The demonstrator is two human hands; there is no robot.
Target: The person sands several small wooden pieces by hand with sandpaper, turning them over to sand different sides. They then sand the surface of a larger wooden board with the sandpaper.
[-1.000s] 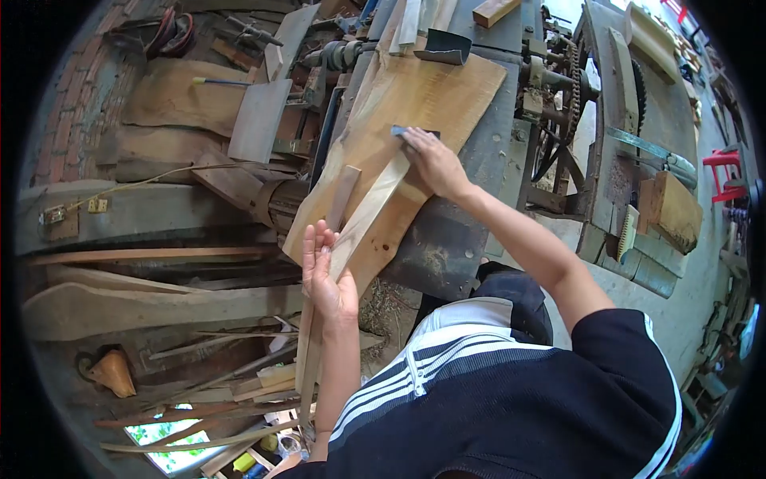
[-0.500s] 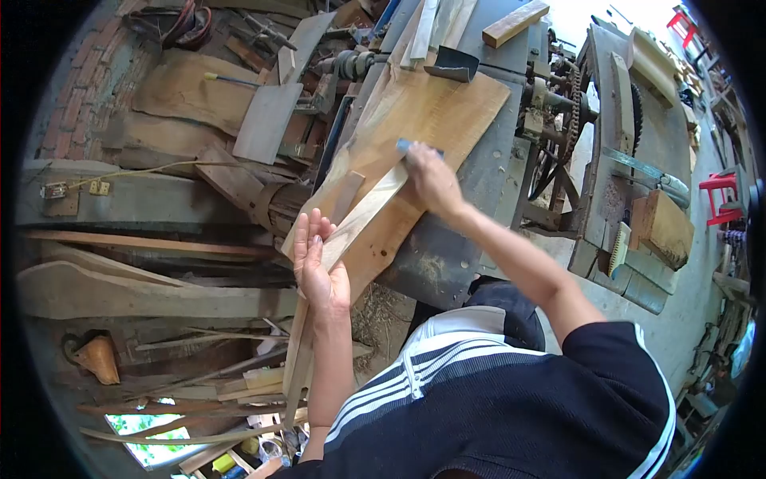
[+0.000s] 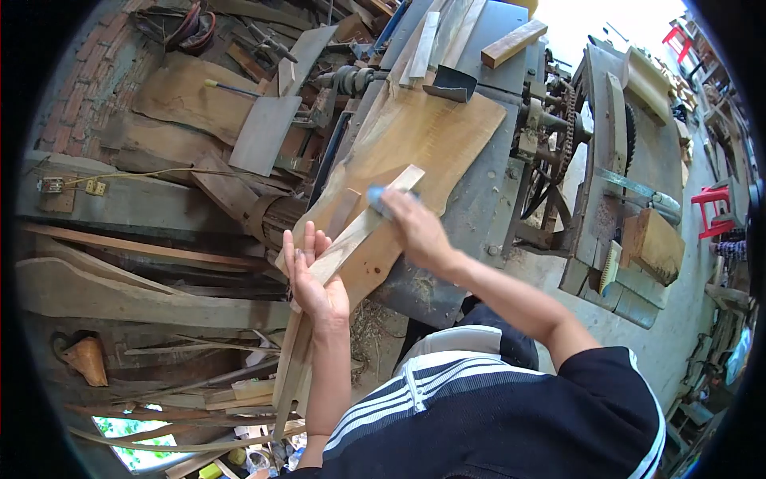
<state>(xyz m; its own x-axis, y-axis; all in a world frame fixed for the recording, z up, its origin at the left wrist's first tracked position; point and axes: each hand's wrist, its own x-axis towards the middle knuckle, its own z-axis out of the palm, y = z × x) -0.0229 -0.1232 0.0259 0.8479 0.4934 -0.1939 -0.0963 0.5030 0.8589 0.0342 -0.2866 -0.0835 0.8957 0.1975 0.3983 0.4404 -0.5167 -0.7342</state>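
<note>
My left hand (image 3: 315,287) is palm up, its fingers stretched out, with a pale wooden strip (image 3: 351,239) lying across the palm between fingers and thumb. The strip slants up and away over a wide wooden board (image 3: 423,120). My right hand (image 3: 419,231), blurred, is closed on a blue-grey piece of sandpaper (image 3: 381,199) and presses it on the strip near its far end. A shorter wooden piece (image 3: 345,209) lies on the board just left of the strip. On the board's far end sits a curled dark sheet (image 3: 451,84).
A wooden block (image 3: 515,43) lies on the metal machine table (image 3: 479,199). To the right stands a saw bench with a round blade (image 3: 630,124), a brush (image 3: 610,267) and a thick wood block (image 3: 654,247). Boards and offcuts (image 3: 152,287) fill the left side.
My right hand has slid the sandpaper down the strip toward my left hand, baring the strip's far end. The camera view has shifted slightly.
</note>
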